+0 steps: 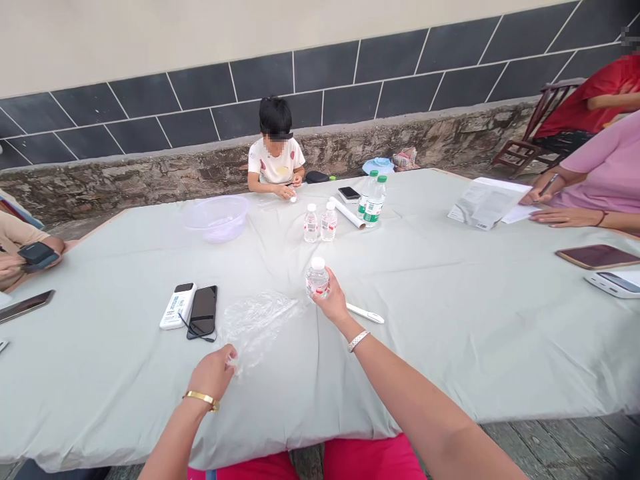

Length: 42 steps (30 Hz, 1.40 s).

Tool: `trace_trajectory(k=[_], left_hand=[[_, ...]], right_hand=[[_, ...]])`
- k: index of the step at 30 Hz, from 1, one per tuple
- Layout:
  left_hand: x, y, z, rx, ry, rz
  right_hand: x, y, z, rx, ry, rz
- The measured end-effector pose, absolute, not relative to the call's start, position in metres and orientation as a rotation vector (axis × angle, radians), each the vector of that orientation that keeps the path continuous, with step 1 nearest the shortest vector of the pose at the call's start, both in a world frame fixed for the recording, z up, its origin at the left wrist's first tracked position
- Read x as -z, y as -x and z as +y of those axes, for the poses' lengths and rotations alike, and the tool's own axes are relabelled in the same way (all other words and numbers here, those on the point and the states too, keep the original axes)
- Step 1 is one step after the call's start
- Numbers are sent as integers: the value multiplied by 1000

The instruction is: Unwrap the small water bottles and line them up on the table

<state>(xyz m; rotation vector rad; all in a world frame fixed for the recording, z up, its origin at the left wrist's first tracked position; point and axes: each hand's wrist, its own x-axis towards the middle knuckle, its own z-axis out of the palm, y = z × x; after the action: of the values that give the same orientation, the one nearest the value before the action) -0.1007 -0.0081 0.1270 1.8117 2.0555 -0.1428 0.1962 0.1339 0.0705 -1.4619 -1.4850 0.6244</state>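
Note:
My right hand [333, 300] is closed around a small clear water bottle [317, 279] with a white cap and a red-and-white label, held upright over the table. In my left hand [214, 370], the fingers pinch the near edge of a crumpled clear plastic bag [260, 323], which lies spread on the cloth between my hands. Just right of my right hand lies a white pen-like tool [367, 313], its left end hidden behind the hand. Two similar small bottles, one left [311, 224] and one right [329, 223], stand farther back.
A pale cloth covers the table [450, 320]. Left of the bag lie a white power bank [178, 307] and a black phone [203, 312]. Farther back are a purple basin [217, 217], a paper roll [349, 213] and green-capped bottles [374, 203]. People sit around the table.

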Motion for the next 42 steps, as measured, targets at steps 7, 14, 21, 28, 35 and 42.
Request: trace_trajectory(k=[7, 14, 21, 28, 35, 42], left_hand=[[-121, 45, -17, -102, -1831, 1502], [-171, 34, -4, -950, -968, 1030], [-139, 30, 25, -1645, -577, 1392], [-114, 26, 22, -1025, -1402, 1617], [-124, -2, 20, -1222, -762, 1217], [-120, -6, 32, -1398, -553, 1159]], right_hand=[[-117, -191, 62, -754, 1190, -1737], [-126, -146, 23, -1632, 637, -2044], [-95, -128, 11, -1267, 1238, -2074], [-124, -150, 32, -904, 1296, -2110], [-113, -132, 36, -957, 1172, -1709], [-113, -178, 48, -947, 1287, -1738]])
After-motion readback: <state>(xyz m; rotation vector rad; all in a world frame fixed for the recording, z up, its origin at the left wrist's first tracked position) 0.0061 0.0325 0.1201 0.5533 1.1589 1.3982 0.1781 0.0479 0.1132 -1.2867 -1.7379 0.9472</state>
